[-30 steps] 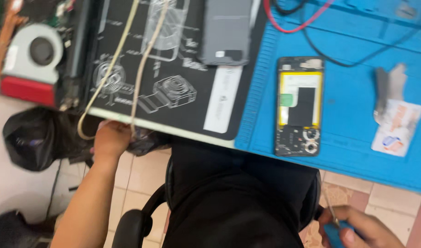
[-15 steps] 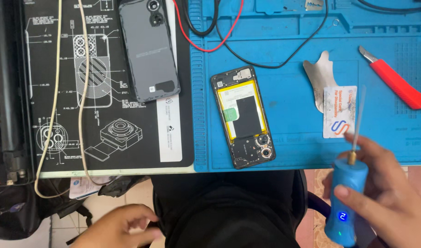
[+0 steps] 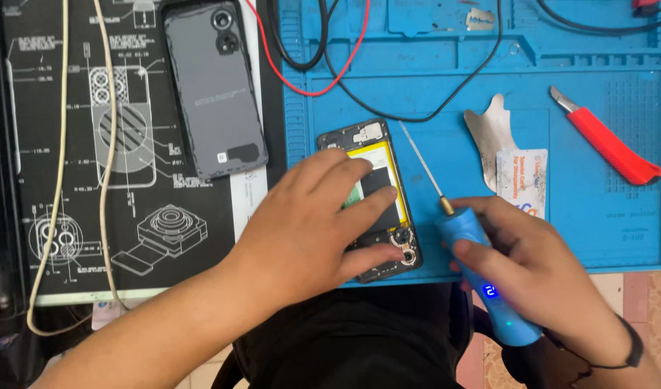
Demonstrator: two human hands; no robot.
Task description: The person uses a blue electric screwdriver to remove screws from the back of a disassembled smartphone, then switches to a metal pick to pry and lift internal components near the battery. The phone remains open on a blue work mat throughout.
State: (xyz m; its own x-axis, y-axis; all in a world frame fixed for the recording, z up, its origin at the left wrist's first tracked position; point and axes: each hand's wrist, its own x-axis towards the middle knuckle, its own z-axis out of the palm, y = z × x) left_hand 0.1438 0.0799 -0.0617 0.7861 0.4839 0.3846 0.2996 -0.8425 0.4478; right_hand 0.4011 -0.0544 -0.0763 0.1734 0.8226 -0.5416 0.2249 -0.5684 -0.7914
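Now pressed flat on opened phone (image 3: 370,198) with left hand (image 3: 312,223), fingers spread, up from lap half a second back; right hand (image 3: 532,263) fingers clamped on blue electric screwdriver (image 3: 482,270), tip just right of fingers: phone pinned, screw work ready.

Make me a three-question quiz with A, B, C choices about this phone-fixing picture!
1. Where does the left hand rest?
A on the opened phone
B on the red knife
C on the floor

2. What colour is the work mat?
A green
B blue
C yellow

3. The grey back cover is:
A fitted on the phone
B held in a hand
C lying apart on the black mat

Answers: 1 A, its fingers lie across the phone; 2 B, plainly blue; 3 C, it lies alone, while the right hand holds the blue screwdriver.
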